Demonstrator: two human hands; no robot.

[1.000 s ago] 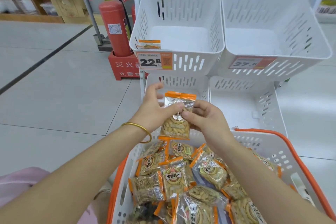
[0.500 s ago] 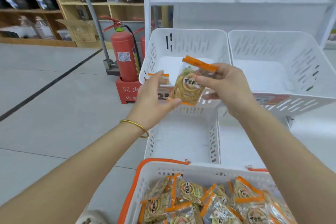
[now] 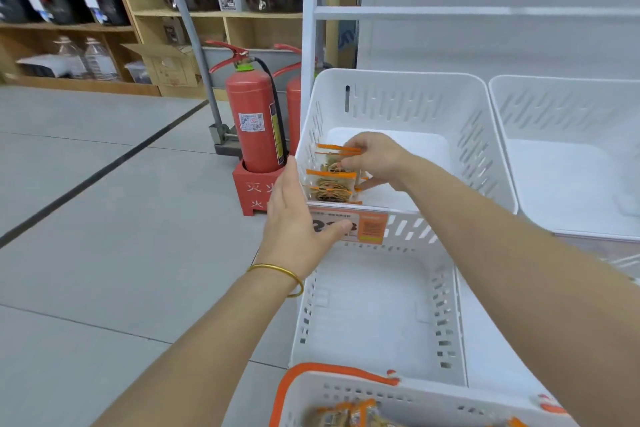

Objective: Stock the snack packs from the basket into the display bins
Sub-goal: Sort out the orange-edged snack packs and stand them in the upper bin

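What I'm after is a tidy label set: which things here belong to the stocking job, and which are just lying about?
Job: snack packs in the upper bin; right hand holding one; left hand at the bin's front; basket.

Lying about: fire extinguisher; cardboard box; water bottles.

Left hand [image 3: 298, 218] flat, right hand [image 3: 375, 158] in fingertip grip.
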